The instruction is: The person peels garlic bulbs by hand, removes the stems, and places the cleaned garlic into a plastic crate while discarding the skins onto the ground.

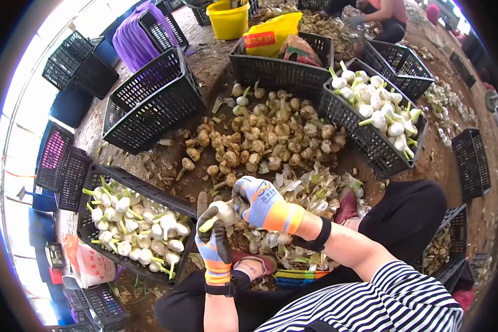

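My left hand [214, 235], in a grey, blue and orange glove, is closed around a whitish garlic bulb [224, 212] whose cut green stem points down to the left. Right beside the bulb, my right hand [264, 202] in a matching glove has its fingers curled in at the bulb's upper right side. What those fingers pinch, if anything, is hidden. Beyond both hands lies a heap of brown, unpeeled garlic bulbs [260, 133]. Loose peeled skins [310, 193] pile up below and to the right of it, between my legs.
Black crates of white garlic stand at the left [86, 221] and upper right [365, 141]. Another black crate [155, 102] sits at upper left. A crate [282, 71] behind the heap holds a yellow bag [274, 36]. Near a yellow bucket [228, 21], another person [390, 16] works.
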The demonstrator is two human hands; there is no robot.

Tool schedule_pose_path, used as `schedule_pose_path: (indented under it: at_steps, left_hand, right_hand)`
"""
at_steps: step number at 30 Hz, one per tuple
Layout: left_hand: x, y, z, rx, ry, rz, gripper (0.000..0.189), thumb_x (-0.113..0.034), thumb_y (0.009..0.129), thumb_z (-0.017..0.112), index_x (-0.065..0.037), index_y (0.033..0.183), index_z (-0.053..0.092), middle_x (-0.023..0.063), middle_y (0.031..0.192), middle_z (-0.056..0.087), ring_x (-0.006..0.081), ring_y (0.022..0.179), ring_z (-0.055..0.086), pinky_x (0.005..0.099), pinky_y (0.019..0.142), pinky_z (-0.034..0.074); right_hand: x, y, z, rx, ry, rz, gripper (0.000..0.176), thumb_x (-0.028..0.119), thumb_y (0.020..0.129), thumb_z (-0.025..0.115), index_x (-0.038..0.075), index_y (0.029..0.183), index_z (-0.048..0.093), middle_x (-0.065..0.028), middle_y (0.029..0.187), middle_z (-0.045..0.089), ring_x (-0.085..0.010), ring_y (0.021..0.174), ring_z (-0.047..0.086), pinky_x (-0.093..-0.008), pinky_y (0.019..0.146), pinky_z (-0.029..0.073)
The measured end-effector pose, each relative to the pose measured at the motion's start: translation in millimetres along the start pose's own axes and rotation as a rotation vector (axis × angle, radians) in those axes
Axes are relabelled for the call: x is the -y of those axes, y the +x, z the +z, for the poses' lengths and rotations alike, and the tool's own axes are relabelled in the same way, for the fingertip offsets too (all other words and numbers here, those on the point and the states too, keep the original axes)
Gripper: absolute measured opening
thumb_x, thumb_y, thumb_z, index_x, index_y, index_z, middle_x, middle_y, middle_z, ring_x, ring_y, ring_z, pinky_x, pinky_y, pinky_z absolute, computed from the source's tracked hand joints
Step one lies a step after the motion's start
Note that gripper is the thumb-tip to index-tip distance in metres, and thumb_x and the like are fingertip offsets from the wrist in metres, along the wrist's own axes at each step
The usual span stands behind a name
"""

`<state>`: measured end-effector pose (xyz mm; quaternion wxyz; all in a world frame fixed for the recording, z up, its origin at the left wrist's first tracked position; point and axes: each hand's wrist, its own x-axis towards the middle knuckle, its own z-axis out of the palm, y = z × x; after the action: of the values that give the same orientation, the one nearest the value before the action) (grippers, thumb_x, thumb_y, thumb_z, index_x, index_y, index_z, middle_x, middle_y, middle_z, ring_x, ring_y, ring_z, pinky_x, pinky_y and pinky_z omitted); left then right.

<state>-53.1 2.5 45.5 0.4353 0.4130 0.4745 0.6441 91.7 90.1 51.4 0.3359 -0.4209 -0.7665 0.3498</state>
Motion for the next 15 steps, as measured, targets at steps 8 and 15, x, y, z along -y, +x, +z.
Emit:
schedule_pose_path:
  at_steps: [8, 15]
  left_hand:
    - [20.9, 9.2, -26.4, -0.085, -0.681, -0.405, 0.043, -0.028, 0.094, 0.051, -0.010, 0.131, 0.043, 0.0150, 0.134, 0.044, 0.0319, 0.117, 0.050, 0.0507, 0.092, 0.048]
    - [-73.1, 110.4, -29.2, -0.047, -0.736, 0.017, 0.059, -0.039, 0.095, 0.043, -0.001, 0.138, 0.030, 0.0275, 0.136, 0.037, 0.0374, 0.125, 0.042, 0.0488, 0.108, 0.035]
  right_hand:
    - [-117.6, -28.8, 24.2, 0.612, -0.380, 0.328, 0.031, 0.025, 0.081, 0.052, -0.002, 0.089, 0.064, -0.0204, 0.094, 0.066, -0.0342, 0.093, 0.063, -0.0388, 0.085, 0.048]
    - [-180.4, 33.9, 46.9, 0.194, -0.415, 0.551, 0.044, 0.016, 0.079, 0.053, 0.007, 0.122, 0.051, -0.0206, 0.120, 0.053, -0.0347, 0.110, 0.053, -0.0410, 0.092, 0.045]
